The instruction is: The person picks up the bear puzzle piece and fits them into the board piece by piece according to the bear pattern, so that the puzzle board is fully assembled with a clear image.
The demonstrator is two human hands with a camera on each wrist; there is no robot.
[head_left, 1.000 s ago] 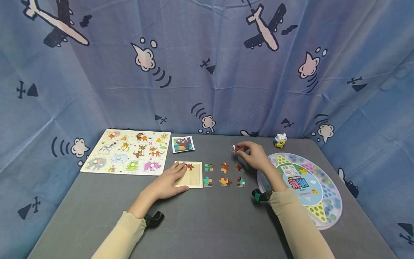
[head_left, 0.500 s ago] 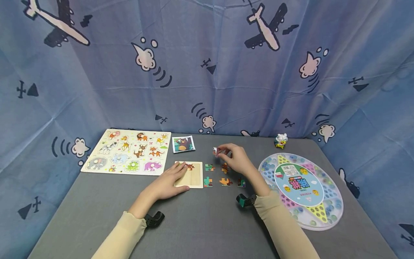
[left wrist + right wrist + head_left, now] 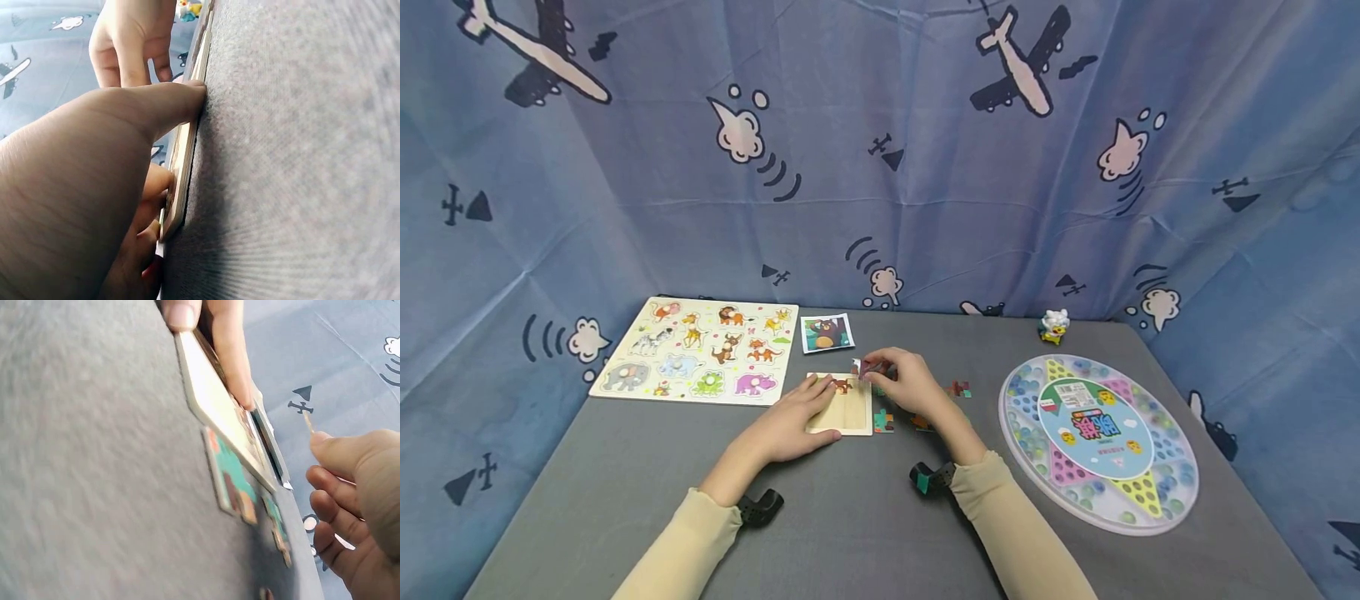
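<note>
A small square wooden puzzle tray lies on the grey table, one brown puzzle piece in its upper part. My left hand rests along the tray's left side, fingers extended over it and thumb at the near edge. Above the tray's far right corner, my right hand pinches a puzzle piece between thumb and forefinger; the piece appears edge-on. To the tray's right lie a green puzzle piece, an orange one and a reddish one. Other loose pieces are partly or wholly hidden by my right arm.
A bear picture card lies behind the tray, and a large animal board sits at the left. On the right are a round game board and a small cat-like figurine. A patterned blue curtain encloses the table.
My right hand has carried the pinched puzzle piece leftward and slightly nearer, from beyond the loose pieces to the tray's far right corner. My left hand has stayed on the tray.
</note>
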